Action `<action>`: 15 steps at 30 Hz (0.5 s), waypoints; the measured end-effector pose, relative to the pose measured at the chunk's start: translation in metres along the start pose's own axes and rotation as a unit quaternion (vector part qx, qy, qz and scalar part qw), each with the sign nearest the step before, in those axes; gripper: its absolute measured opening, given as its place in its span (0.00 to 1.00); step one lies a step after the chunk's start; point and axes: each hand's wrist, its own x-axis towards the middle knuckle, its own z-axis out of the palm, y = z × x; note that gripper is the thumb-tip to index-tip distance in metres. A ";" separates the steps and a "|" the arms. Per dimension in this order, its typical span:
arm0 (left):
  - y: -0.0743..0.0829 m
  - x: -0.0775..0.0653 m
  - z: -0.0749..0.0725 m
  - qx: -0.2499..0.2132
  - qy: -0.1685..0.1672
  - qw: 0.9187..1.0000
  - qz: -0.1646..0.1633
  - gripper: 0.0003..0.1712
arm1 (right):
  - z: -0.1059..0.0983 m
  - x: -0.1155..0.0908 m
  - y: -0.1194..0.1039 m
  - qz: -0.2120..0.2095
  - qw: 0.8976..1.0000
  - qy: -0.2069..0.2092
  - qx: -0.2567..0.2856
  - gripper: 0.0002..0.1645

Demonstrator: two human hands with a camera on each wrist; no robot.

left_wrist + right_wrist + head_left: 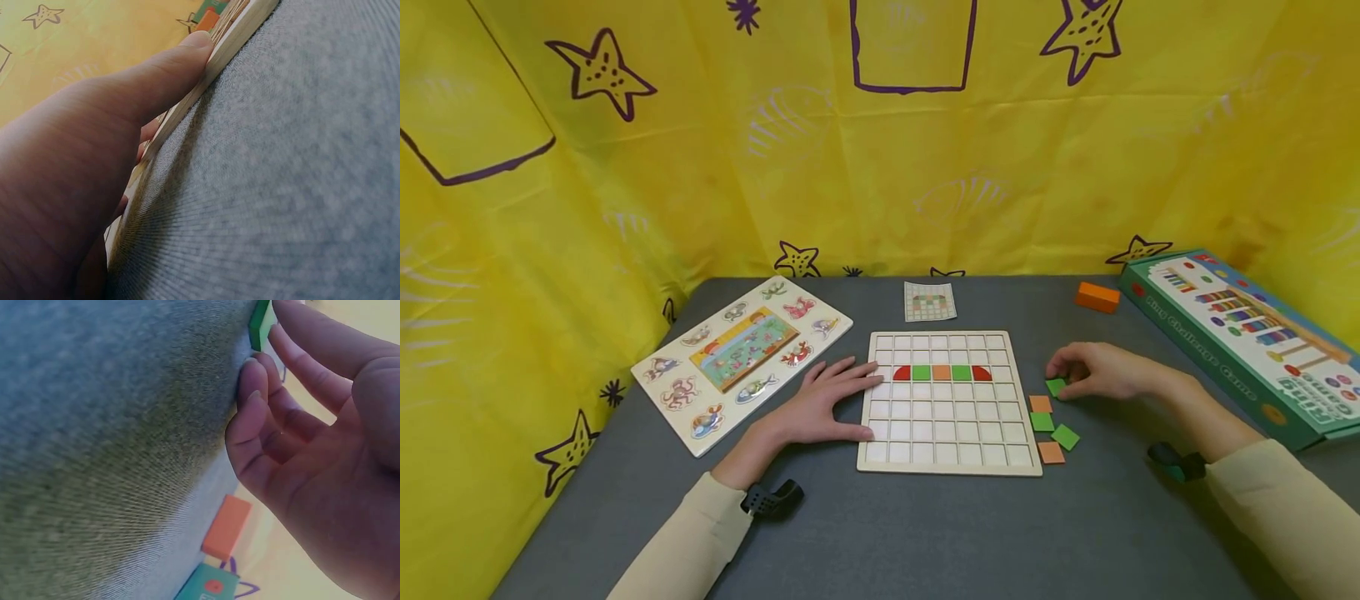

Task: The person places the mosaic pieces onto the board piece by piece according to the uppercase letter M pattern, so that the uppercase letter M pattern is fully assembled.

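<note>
A pale wooden grid board [955, 410] lies flat on the grey table. Across its second row run a red rounded tile [902, 374], a green tile, an orange tile [942, 373], another green tile and a second red rounded one. My left hand [827, 406] rests spread at the board's left side, with the thumb [178, 65] against its edge in the left wrist view. Right of the board, my right hand [1108, 372] pinches a green square tile [1056, 387] between thumb and finger, low over the table. Several loose tiles, orange [1051, 452] and green [1065, 437], lie just beside the board.
Behind the board lies a small pattern card [929, 312]. A sea-animal puzzle board [730, 427] is at the left. At the back right are an orange block [1097, 297] and a green game box [1217, 360]. Yellow patterned cloth [880, 175] hangs behind.
</note>
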 end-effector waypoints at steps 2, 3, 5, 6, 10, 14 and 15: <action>0.000 0.000 0.001 -0.001 0.000 1.000 0.000 0.49 | 0.002 -0.002 0.001 0.000 1.000 0.000 0.001 0.15; 0.001 0.000 0.001 -0.003 0.000 1.000 0.001 0.49 | 0.002 -0.003 0.002 -0.001 1.000 0.002 0.001 0.15; 0.001 0.000 0.001 -0.004 0.001 1.000 0.000 0.49 | 0.004 -0.004 0.002 -0.004 1.000 0.006 0.002 0.15; 0.001 0.000 0.001 -0.004 0.000 1.000 0.001 0.49 | 0.005 -0.005 0.002 -0.006 1.000 0.008 0.002 0.14; 0.000 -0.001 0.001 0.002 0.002 1.000 0.003 0.49 | 0.007 -0.006 0.001 -0.011 1.000 0.017 0.004 0.13; -0.001 0.000 0.001 0.002 0.002 1.000 0.002 0.50 | 0.008 -0.006 0.000 -0.018 0.999 0.032 0.001 0.12; -0.001 0.000 0.001 0.002 0.001 1.000 0.002 0.50 | 0.008 -0.006 0.000 -0.018 0.999 0.037 0.000 0.11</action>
